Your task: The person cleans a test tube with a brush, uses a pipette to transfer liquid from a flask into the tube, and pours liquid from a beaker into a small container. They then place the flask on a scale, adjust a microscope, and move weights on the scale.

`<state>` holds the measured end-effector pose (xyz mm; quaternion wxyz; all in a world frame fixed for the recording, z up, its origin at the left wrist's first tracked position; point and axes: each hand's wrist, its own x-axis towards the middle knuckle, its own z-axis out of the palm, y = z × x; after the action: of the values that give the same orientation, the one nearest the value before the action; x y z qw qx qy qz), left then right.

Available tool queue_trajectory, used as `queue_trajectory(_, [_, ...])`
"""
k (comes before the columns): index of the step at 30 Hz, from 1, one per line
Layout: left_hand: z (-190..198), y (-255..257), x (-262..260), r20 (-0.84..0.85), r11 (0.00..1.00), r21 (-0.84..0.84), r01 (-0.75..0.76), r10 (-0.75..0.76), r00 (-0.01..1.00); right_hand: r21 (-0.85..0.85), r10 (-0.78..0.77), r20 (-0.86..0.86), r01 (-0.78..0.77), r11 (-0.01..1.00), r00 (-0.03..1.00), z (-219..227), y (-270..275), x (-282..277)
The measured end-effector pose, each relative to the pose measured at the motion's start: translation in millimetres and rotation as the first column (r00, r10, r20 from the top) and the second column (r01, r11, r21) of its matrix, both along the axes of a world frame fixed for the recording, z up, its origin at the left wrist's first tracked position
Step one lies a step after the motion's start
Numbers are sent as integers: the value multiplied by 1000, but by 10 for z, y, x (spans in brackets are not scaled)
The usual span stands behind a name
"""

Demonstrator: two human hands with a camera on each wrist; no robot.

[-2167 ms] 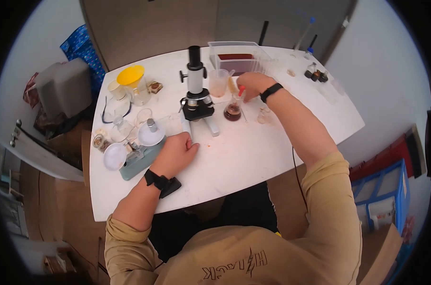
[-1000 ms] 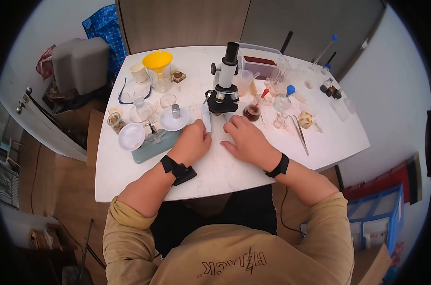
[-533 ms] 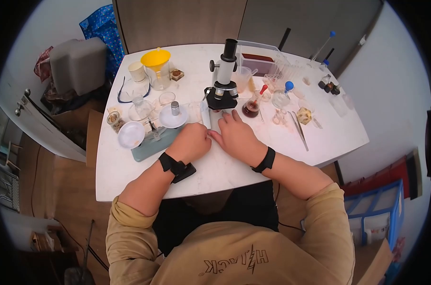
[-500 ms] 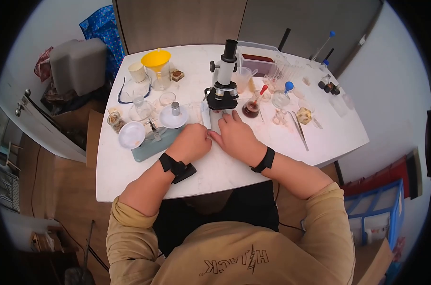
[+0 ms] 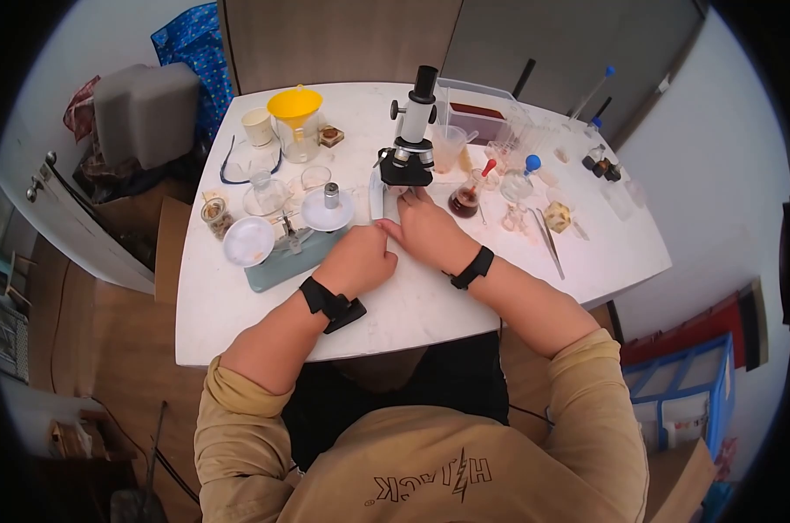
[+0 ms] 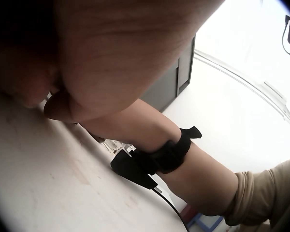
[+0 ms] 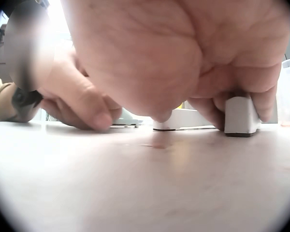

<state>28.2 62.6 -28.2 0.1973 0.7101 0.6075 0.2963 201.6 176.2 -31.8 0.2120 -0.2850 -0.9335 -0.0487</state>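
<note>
A white and black microscope (image 5: 412, 131) stands at the middle of the table. My right hand (image 5: 425, 231) is at its front, with fingertips reaching below the black stage. In the right wrist view, fingers grip around one white foot of the microscope base (image 7: 239, 116), and the thumb tip comes close to the other foot. My left hand (image 5: 357, 260) rests on the table just left of it, fingers loosely curled, no object showing in it. The left wrist view shows mostly its dark palm (image 6: 121, 53). A teal balance (image 5: 290, 260) with white pans lies beside the left hand.
An Erlenmeyer flask (image 5: 464, 205) of dark red liquid with a red-bulbed dropper stands right of the microscope. Tweezers (image 5: 548, 244) lie farther right. A plastic bin (image 5: 482, 113) is behind. Safety glasses (image 5: 248, 166) and a beaker under a yellow funnel (image 5: 294, 103) stand at left.
The right hand came from among the glassware at right to the microscope's front, and its fingers now reach farther under the stage. The microscope has shifted slightly away from the person. The left hand stays nearly put.
</note>
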Motion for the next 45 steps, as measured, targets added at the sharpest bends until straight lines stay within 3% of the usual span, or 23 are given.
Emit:
queue_trajectory(2, [-38,15,-7,-18,1000,6,4,-4,1000,-106,0,53,6,994,999,65,102,-57])
queue_trajectory(7, [13,-8,5,-16,1000,-26,2,-2,1000,-170,-30,168,59,984,985,100,472,-202])
queue_trajectory(14, [74,-21,25,-5,1000,-26,-17,17,1000,-182,-39,147,66,981,988,-32,1092,-436])
queue_trajectory(18, [28,-6,19,-3,999,-22,-23,23,1000,-221,-29,246,85,972,969,145,1206,-549])
queue_trajectory(23, [48,-4,8,-6,998,-54,-18,17,1000,-243,-3,217,57,968,976,107,1369,-616])
queue_trajectory(28, [34,-6,29,22,1000,-1,-12,12,1000,-231,8,49,4,973,999,128,1221,-563])
queue_trajectory(30, [147,-30,33,179,976,-84,201,-184,967,-369,-70,136,116,922,988,360,911,-463])
queue_trajectory(31, [247,-63,31,184,979,-81,189,-172,968,-391,-27,75,55,919,997,398,727,-414])
queue_trajectory(33, [454,-136,40,421,780,-397,483,-313,851,-370,116,-53,-127,920,992,466,408,-300])
queue_trajectory(34, [459,-147,42,425,780,-398,484,-311,850,-374,117,-50,-127,919,992,486,310,-283])
queue_trajectory(36, [441,-165,64,453,684,-440,581,-390,802,-481,191,-193,-263,836,962,500,176,-302])
queue_trajectory(40, [385,-156,86,447,620,-493,610,-420,790,-690,302,-158,-324,647,940,531,-25,-462])
queue_trajectory(44, [419,-173,79,418,579,-520,628,-468,779,-586,410,-290,-499,639,865,446,-129,-609])
queue_trajectory(45, [416,-170,80,403,571,-523,633,-489,774,-548,379,-260,-459,700,888,424,-147,-626])
